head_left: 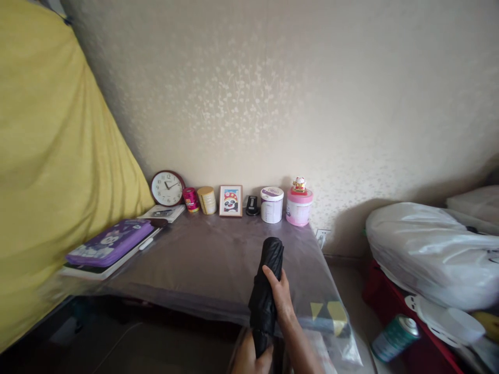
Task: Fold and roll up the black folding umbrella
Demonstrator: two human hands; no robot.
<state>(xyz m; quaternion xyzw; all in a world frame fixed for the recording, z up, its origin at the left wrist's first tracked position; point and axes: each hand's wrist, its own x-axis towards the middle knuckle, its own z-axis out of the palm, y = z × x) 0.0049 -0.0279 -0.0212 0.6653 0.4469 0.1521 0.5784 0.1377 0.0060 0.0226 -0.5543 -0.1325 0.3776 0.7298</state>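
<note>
While the left hand (254,357) clamps its fingers on the handle (259,341), the right hand (282,295) grips the umbrella (264,301), a pleated black fabric roll by the glossy table (195,259)'s near edge.

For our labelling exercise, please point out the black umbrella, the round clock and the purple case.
Black umbrella (262,298), head view: middle of its furled canopy.
Round clock (168,188), head view: dial centre.
Purple case (109,242), head view: top cover.
</note>
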